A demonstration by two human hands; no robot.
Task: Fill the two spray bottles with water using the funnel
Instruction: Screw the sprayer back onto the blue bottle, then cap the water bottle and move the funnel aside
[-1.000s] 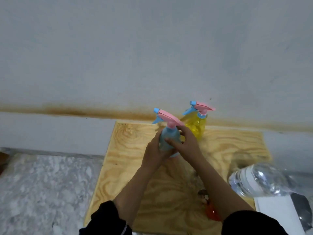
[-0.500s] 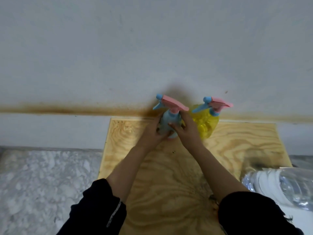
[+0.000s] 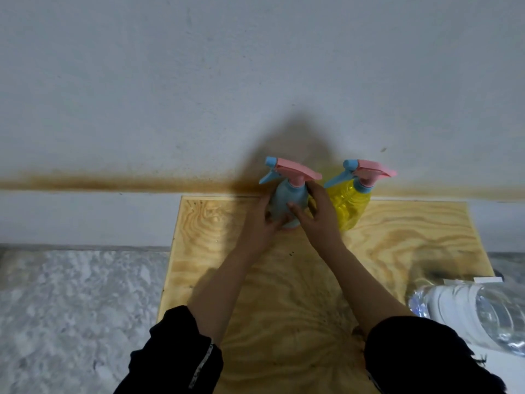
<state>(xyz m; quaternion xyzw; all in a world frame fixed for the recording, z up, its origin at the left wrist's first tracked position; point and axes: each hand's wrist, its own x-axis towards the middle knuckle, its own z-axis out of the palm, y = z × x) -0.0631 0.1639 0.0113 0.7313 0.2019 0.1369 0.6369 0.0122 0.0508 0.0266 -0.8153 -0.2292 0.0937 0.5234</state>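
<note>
blue spray bottle point(image 3: 288, 201) now farther back, just beside yellow spray bottle point(image 3: 349, 206), near board edge point(image 3: 312, 198)

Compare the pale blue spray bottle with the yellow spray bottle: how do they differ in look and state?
The pale blue spray bottle looks opaque; the translucent yellow spray bottle lets light through. The blue one is gripped between the left hand and the right hand; the yellow one stands free to its right, though the right hand hides part of it. The blue collar is pink, the yellow bottle's blue. Both stand upright at the plywood board's far edge, with pink heads and blue triggers.
</note>
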